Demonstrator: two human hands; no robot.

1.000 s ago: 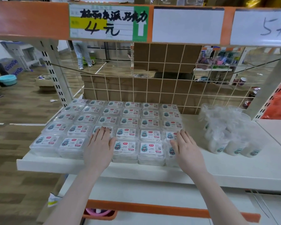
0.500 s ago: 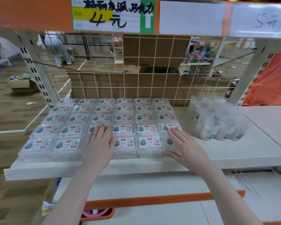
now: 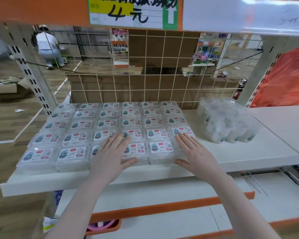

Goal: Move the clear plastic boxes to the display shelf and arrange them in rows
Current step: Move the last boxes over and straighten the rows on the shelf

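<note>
Head view here, looking down at a white display shelf (image 3: 214,163) that fills most of the shot, so I'll use it as the reference for everything. Behind the shelf there's a wire grid back panel (image 3: 155,87) with brown cardboard showing through it, and above the shelf an orange rail carries a price sign (image 3: 133,12) with a handwritten "4" on it. On the shelf's left and middle part sit the clear plastic boxes (image 3: 109,125), all with little labels on their lids, packed edge to edge in neat rows, six across and five deep, running from the shelf's front edge back to the grid. Toward the right part of the shelf, apart from the boxes, there's a bunch of clear plastic cups (image 3: 228,121) bundled in film. Now the hands: the left hand (image 3: 110,157) lies flat on the front-row boxes around the third column, fingers straight and spread, gripping nothing, just pressing on the lids. The right hand (image 3: 195,154) is flat too, fingers straight, resting at the right end of the front row with the thumb along the front of the boxes, also holding nothing. Way behind the shelf, through the grid, a person in white (image 3: 48,47) crouches on the wooden floor.
</note>
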